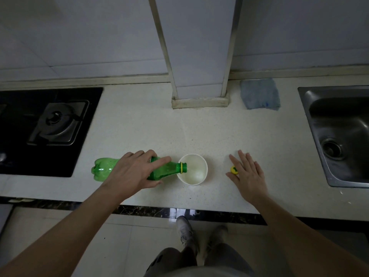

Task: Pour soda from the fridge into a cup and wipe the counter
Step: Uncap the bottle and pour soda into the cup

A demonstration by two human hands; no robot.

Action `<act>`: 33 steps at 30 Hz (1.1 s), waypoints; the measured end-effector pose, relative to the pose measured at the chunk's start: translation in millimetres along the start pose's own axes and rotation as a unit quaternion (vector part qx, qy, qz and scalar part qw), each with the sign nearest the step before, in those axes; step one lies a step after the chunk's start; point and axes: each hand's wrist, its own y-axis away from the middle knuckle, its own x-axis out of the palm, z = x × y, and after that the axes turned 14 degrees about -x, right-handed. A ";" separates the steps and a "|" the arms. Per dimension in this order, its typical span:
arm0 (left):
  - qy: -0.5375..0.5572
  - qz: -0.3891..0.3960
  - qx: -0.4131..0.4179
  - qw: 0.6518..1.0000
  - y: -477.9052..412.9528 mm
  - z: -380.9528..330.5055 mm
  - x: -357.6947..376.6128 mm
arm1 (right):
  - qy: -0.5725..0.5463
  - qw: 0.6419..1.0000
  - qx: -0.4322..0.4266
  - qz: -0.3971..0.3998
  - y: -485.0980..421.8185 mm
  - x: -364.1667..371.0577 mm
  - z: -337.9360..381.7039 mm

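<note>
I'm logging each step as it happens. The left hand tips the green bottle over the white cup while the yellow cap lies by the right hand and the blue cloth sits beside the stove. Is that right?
Not quite: the blue cloth lies beside the sink, not the stove, as the head view shows. The rest holds: the left hand tips the green bottle over the white cup, and the yellow cap lies by the right hand.

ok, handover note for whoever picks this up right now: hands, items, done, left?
Left hand: gripping the green soda bottle, tipped sideways, mouth over the white cup, pouring.
Right hand: flat and open on the counter, fingers over the yellow cap.
Blue cloth lies unused by the sink.
Done: bottle out, cap off.
Left: finish pouring, recap, wipe the counter.
</note>
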 end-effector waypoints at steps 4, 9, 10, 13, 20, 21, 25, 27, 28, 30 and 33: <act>0.003 -0.004 0.003 1.000 -1.2 1.5 0.6 | 0.005 1.000 0.000 0.001 0.2 0.9 -0.7; 0.003 -0.001 0.003 1.000 -4.5 3.3 0.4 | 0.004 1.000 0.003 0.000 -0.6 1.3 -1.3; 0.003 0.001 0.002 1.000 -5.3 3.8 0.5 | 0.003 1.000 0.002 0.002 -0.8 1.4 -1.5; 0.001 0.004 0.004 1.000 -6.9 4.4 0.1 | 0.005 1.000 0.000 0.002 -0.8 1.4 -2.2; -0.013 0.002 0.016 1.000 -11.1 4.3 -2.7 | 0.003 1.000 0.000 -0.003 -0.7 1.9 -1.5; -0.013 0.001 0.017 1.000 -11.5 4.2 -2.8 | 0.004 1.000 0.000 -0.003 -0.8 1.2 -1.0; -0.010 -0.001 0.021 1.000 -13.1 3.6 -3.1 | 0.009 1.000 0.001 0.004 -0.5 1.2 -1.6; -0.011 -0.002 0.023 1.000 -13.5 3.6 -3.4 | 0.008 1.000 0.001 0.003 -0.4 1.4 -1.8; -0.012 -0.002 0.023 1.000 -13.5 3.5 -3.6 | 0.006 1.000 0.000 0.003 -0.4 1.5 -2.0; -0.013 -0.004 0.024 1.000 -13.9 3.4 -3.8 | 0.005 1.000 0.000 0.006 -1.0 1.3 -1.9; -0.015 -0.005 0.025 1.000 -14.3 3.3 -4.5 | 0.005 1.000 0.001 0.010 -0.4 0.1 -1.6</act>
